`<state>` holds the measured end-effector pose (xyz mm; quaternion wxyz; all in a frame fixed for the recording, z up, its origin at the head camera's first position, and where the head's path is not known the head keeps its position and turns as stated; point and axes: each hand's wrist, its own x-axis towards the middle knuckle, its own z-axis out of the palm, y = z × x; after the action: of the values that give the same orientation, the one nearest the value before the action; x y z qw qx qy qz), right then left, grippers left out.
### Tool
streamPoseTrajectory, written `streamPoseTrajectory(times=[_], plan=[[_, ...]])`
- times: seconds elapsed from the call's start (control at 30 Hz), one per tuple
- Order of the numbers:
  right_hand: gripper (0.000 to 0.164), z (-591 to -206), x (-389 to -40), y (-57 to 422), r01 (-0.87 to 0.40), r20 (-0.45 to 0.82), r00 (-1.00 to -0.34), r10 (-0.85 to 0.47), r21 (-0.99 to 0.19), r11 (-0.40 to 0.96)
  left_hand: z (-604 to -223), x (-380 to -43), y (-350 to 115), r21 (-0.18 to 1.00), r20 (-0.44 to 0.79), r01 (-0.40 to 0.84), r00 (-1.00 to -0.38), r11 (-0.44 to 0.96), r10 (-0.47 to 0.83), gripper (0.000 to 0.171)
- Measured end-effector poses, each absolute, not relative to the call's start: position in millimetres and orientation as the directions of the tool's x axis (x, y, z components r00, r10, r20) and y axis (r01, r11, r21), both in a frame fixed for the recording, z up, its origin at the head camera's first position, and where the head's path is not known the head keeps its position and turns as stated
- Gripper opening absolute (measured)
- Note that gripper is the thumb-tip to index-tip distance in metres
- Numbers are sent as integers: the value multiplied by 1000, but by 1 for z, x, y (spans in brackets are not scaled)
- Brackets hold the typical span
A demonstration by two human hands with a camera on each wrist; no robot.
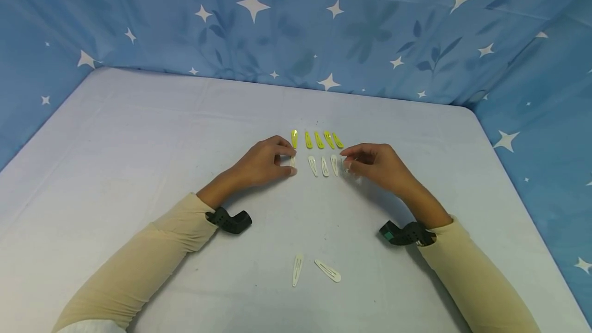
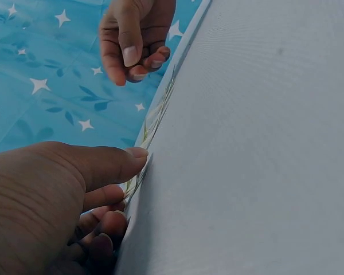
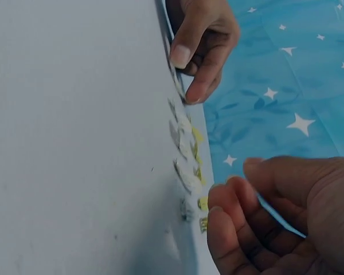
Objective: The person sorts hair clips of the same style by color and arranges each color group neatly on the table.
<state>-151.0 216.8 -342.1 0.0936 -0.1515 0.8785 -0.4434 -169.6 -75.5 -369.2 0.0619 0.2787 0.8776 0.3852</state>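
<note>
My left hand [image 1: 268,161] is at the left end of a row of white snap hair clips, holding one white hair clip [image 1: 293,161] between thumb and forefinger at its two ends. In the right wrist view the same left hand [image 3: 203,48] shows its thumb and forefinger around that clip. Three more white clips [image 1: 325,166] lie to its right. At the row's right end my right hand [image 1: 374,163] hovers with fingers loosely bent and thumb apart. A small pale clip [image 3: 186,209] lies by these fingertips, partly hidden in the head view.
Behind the white row lies a row of several yellow hair clips [image 1: 319,140]. Nearer the front, two white clips lie apart, one nearly upright [image 1: 297,270] and one slanted clip [image 1: 328,271]. The white tabletop [image 1: 139,132] meets a blue star-patterned curtain [image 1: 296,30] behind.
</note>
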Motion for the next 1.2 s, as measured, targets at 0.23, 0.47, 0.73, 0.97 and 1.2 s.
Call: streamPoseTrajectory(times=[0.23,0.47,0.73,0.97,1.2], plan=[[21,-337,-139,208,-154,-58,-936,-348,-820,551,-370,-170,-75,708,105,441,-838,552,535,39],[20,-337,-124,197,-223,-29,-899,-436,-827,516,-370,-170,-75,709,103,437,-841,553,532,39],[18,-336,-108,187,-225,-51,-857,-513,-858,462,-370,-170,-75,706,108,442,-839,553,533,39],[19,-336,-99,177,-246,-72,-820,-567,-851,464,-371,-171,-75,706,109,439,-843,556,528,38],[18,-334,-88,169,-238,-95,-792,-603,-862,448,-371,-171,-75,704,120,453,-835,547,537,38]])
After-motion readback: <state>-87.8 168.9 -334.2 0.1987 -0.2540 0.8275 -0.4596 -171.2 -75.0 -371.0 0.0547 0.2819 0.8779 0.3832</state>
